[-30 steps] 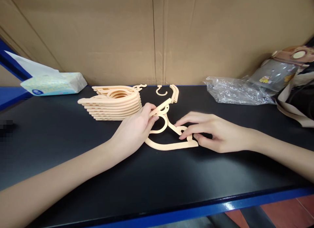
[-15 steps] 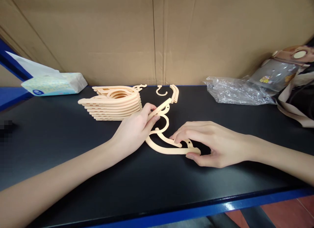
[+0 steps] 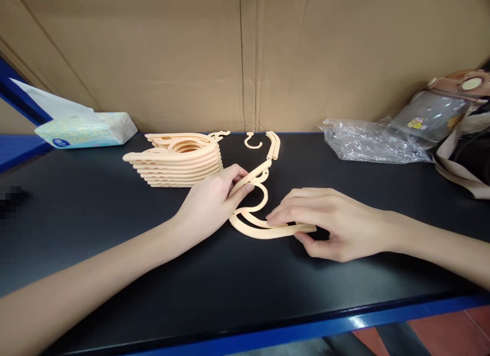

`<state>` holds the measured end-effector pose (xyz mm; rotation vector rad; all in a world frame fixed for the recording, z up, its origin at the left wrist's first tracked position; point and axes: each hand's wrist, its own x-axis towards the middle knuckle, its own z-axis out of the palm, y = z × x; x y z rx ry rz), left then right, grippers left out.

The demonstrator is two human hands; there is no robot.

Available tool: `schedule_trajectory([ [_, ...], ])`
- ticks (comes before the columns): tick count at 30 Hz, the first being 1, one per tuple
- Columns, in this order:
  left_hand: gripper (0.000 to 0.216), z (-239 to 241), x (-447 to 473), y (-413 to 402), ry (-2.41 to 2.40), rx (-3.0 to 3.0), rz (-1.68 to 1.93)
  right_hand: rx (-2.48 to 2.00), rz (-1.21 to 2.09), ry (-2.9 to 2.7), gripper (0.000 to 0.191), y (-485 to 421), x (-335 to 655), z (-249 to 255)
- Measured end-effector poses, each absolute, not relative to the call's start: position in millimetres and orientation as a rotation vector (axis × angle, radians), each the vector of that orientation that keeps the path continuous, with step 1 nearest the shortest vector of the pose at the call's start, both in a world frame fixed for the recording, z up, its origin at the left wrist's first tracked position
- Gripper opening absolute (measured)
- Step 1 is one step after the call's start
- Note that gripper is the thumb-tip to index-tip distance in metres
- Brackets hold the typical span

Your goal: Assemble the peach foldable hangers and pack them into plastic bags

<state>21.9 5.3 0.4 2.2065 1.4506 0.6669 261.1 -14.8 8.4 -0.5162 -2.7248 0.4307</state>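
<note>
A cream plastic clothes hanger (image 3: pixel 264 233) with a curved, ring-like middle lies between my hands on the black table. My left hand (image 3: pixel 216 192) is closed around its upper straight arm, thumb in front. At the lower right end, my right hand (image 3: pixel 325 223) pinches the hanger, with fingertips on the inner curved strip and thumb at the outer tip. Part of that end is hidden by the fingers. Beyond my left hand stands a neat stack of matching hangers (image 3: pixel 176 167).
Near the cardboard wall lie a loose hook (image 3: pixel 252 144) and short curved strips (image 3: pixel 273 144). A tissue pack (image 3: pixel 88 129) sits at the back left. Crumpled clear plastic (image 3: pixel 371 141) and a bottle with a strap (image 3: pixel 429 116) are at the back right. The table's blue edge (image 3: pixel 268 340) runs in front.
The hanger has shifted slightly right, and its lower right end has turned and risen a little under my right fingers. My left hand keeps its grip.
</note>
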Motion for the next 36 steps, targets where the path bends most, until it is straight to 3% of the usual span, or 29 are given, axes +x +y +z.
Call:
schedule_trajectory([
  [17, 0.022, -1, 22, 7, 1.445, 2.265, 0.688, -0.466, 0.366, -2.724, 0.042, -14, 261, 6],
  [24, 0.020, -2, 21, 8, 1.429, 2.342, 0.668, -0.492, 0.197, -2.696, 0.039, -2, 266, 4],
  [36, 0.022, -4, 22, 5, 1.450, 2.339, 0.673, -0.605, 0.322, -2.611, 0.031, 3, 270, 0],
])
